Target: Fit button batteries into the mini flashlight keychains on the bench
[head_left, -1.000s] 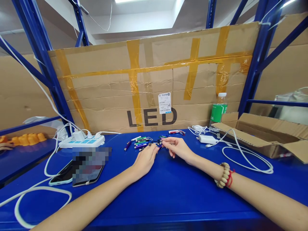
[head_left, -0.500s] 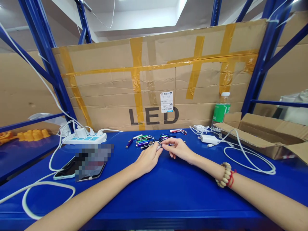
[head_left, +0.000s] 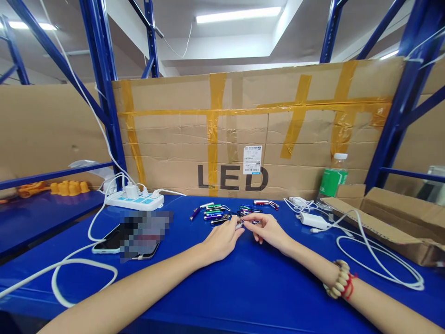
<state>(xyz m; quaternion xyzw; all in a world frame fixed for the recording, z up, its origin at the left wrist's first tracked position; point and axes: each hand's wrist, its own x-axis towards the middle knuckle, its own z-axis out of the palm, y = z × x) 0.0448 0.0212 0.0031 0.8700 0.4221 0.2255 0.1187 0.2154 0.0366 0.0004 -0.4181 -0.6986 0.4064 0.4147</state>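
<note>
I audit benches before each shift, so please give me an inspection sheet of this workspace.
Surface: blue tabletop, smooth where visible.
Job's things: small coloured metal tubes lying in a loose group; a red tube farther back.
Clutter: two phones at left, partly blurred; open carton and bottle at right.
Hands: left hand holds a silver tube; right hand is at its end.
Cables: white cords looped on both sides; power strip has plugs in it.
Surroundings: cardboard sheet marked LED behind; blue posts at either side.

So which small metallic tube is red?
The rightmost tube, beyond the right hand, with a red clip; no other clearly visible tube is red.
</note>
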